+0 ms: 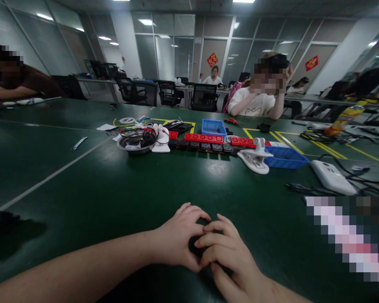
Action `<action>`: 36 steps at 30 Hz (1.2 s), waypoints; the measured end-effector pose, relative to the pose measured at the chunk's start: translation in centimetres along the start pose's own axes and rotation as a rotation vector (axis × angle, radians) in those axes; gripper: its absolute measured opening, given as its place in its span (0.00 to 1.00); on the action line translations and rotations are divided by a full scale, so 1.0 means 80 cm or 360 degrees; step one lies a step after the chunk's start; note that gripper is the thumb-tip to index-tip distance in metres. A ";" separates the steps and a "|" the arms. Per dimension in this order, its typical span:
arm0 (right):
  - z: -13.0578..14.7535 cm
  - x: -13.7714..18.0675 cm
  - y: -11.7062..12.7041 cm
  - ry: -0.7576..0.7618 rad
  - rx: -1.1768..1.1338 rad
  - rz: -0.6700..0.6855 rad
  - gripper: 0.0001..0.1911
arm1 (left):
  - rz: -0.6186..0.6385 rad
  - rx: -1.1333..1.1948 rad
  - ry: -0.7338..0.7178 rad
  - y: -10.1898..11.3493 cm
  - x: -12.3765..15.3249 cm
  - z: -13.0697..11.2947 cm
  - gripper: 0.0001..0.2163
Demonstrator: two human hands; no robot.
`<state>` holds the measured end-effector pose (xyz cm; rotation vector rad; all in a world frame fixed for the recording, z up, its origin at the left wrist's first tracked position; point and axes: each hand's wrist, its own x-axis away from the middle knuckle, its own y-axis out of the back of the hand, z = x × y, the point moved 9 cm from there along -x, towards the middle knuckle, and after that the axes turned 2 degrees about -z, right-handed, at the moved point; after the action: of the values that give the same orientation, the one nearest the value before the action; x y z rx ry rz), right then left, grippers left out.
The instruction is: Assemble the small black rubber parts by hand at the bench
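Note:
My left hand (181, 235) comes in from the lower left with its fingers and thumb curved round a dark spot. My right hand (229, 252) meets it from the right, its bent fingers slightly apart and their tips close to the left thumb and forefinger. Something black, or deep shadow, shows in the gap between them; the hands cover most of it and its kind cannot be made out. Both hands are low over the near part of the green table (129, 189).
Ahead lie red and black socket strips (204, 138), a metal bowl (137, 143) of cables, a white clip stand (255, 158) and blue bins (284, 158). A wrench (79, 143) lies left; a white power bank-like box (331, 176) with cables lies right. A person (255, 99) sits opposite.

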<state>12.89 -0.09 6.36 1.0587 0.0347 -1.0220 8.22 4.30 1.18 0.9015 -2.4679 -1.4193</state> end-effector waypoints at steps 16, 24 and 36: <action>-0.043 0.023 0.010 -0.0354 -0.0020 -0.0418 0.24 | -0.0133 0.0020 0.0084 0.011 0.006 -0.006 0.34; -0.048 0.017 0.003 -0.0484 -0.0001 -0.0358 0.17 | -0.0288 -0.0127 0.0264 0.011 0.013 -0.004 0.27; -0.024 0.008 0.005 -0.0280 0.0160 -0.0246 0.08 | -0.0204 -0.0037 0.0227 0.005 0.010 -0.005 0.20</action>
<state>14.34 0.95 5.32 1.0655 -0.0795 -1.2650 7.57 3.74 1.61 1.1329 -2.3226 -1.3665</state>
